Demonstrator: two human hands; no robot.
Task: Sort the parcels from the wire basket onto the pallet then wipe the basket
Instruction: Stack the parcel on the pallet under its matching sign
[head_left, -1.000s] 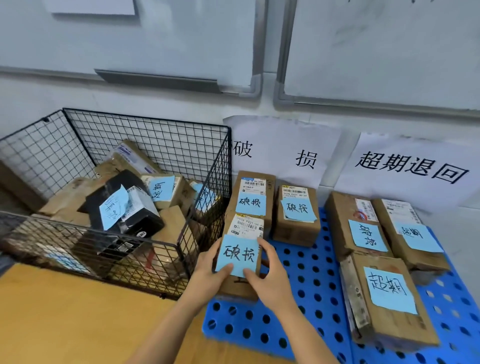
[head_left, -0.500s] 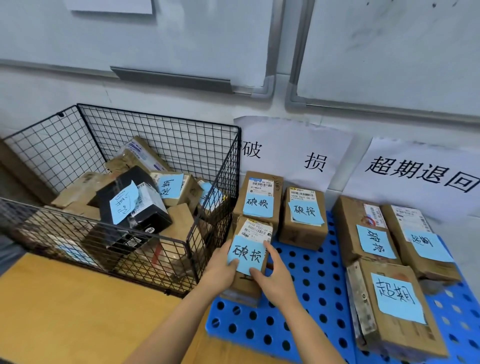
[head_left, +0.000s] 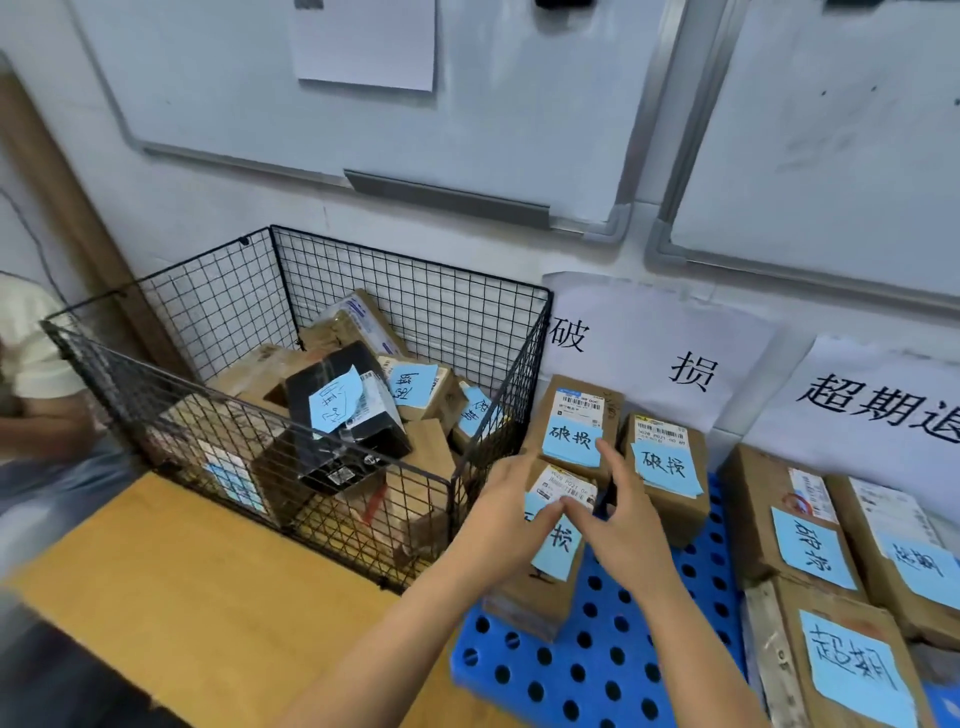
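- My left hand (head_left: 501, 514): grips parcel's (head_left: 535, 597) left edge, thumb on top.
- My right hand (head_left: 623, 525): fingers straight, thumb touching its label (head_left: 560, 548).
- Parcel: on blue pallet (head_left: 597, 670), beside wire basket (head_left: 405, 291).

The wire basket (head_left: 415, 291) is thin black metal with a matt coating. The pallet (head_left: 597, 670) is blue plastic, smooth, with a faint sheen. The front parcel (head_left: 540, 597) and its neighbours are matt brown cardboard, scuffed and creased, with glossy tape in places. A black parcel (head_left: 363, 441) in the basket looks slick and shiny. The blue notes (head_left: 571, 441) are matt paper. The counter (head_left: 182, 597) is smooth pale wood.
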